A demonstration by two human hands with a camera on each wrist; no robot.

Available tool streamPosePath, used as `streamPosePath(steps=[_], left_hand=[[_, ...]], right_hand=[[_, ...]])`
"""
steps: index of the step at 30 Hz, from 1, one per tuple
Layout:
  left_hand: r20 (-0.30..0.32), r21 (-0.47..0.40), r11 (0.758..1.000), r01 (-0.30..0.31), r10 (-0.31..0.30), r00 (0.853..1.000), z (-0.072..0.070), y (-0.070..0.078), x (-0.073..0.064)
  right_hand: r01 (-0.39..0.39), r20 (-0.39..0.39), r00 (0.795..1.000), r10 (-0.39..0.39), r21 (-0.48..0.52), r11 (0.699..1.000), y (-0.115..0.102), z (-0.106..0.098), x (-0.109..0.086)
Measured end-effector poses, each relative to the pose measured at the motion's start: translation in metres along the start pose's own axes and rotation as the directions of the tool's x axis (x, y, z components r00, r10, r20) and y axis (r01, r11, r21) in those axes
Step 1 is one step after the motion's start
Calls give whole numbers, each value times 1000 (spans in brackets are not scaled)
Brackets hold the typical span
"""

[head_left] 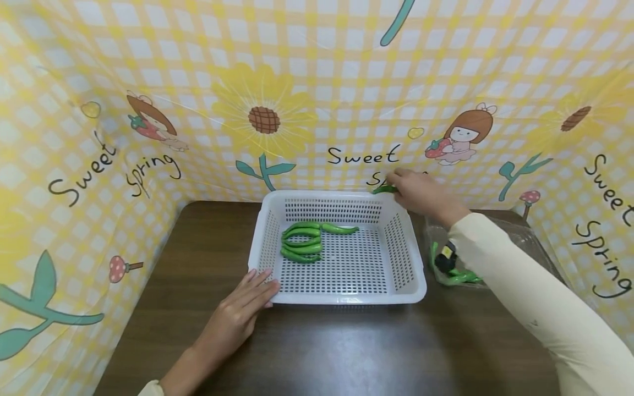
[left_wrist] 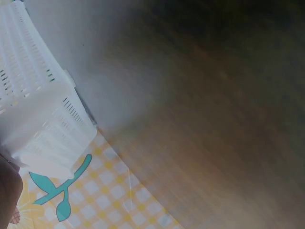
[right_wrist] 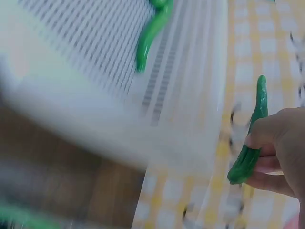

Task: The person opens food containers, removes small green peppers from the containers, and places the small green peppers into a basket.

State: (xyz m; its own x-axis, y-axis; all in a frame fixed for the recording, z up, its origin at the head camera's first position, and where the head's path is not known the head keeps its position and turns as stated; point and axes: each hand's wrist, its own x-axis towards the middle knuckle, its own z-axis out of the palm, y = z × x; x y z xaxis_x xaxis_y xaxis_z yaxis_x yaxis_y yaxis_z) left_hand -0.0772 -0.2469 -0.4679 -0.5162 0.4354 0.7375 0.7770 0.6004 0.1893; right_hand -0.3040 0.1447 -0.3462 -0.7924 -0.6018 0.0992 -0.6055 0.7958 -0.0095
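My right hand is over the back right corner of a white plastic basket, pinching a green chili pepper between thumb and fingers. Several green peppers lie side by side at the basket's left, and one more pepper lies to their right along the back. With its fingers on the front left corner of the rim, my left hand rests against the basket. In the left wrist view only a dark sliver of that hand shows beside the basket.
Right of the basket stands a clear plastic container, partly hidden by my right sleeve, with green peppers and a black item with a yellow label in it. A yellow checked cloth encloses the brown table at back and sides.
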Motion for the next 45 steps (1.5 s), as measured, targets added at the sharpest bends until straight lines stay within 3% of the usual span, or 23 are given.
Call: streamPosePath(steps=[8, 15, 21, 27, 38, 45], left_hand=[[12, -5, 1000, 9, -9, 1000, 2, 0, 0], [21, -3, 1000, 16, -16, 1000, 1, 1, 0], [24, -5, 1000, 16, -16, 1000, 0, 1, 0], [24, -9, 1000, 13, -13, 1000, 0, 2, 1], [11, 3, 1000, 12, -12, 1000, -1, 3, 1], [20, 4, 1000, 19, -19, 1000, -3, 3, 2]], right_hand=[[116, 100, 989, -109, -67, 991, -55, 12, 39], [189, 235, 960, -155, -129, 973, -84, 36, 56], [130, 417, 904, -96, -54, 990, -97, 54, 65], [80, 468, 881, -75, 9, 997, -103, 69, 65], [-44, 497, 867, 18, 42, 998, -102, 85, 62], [-16, 486, 874, -13, 57, 998, -100, 89, 65]])
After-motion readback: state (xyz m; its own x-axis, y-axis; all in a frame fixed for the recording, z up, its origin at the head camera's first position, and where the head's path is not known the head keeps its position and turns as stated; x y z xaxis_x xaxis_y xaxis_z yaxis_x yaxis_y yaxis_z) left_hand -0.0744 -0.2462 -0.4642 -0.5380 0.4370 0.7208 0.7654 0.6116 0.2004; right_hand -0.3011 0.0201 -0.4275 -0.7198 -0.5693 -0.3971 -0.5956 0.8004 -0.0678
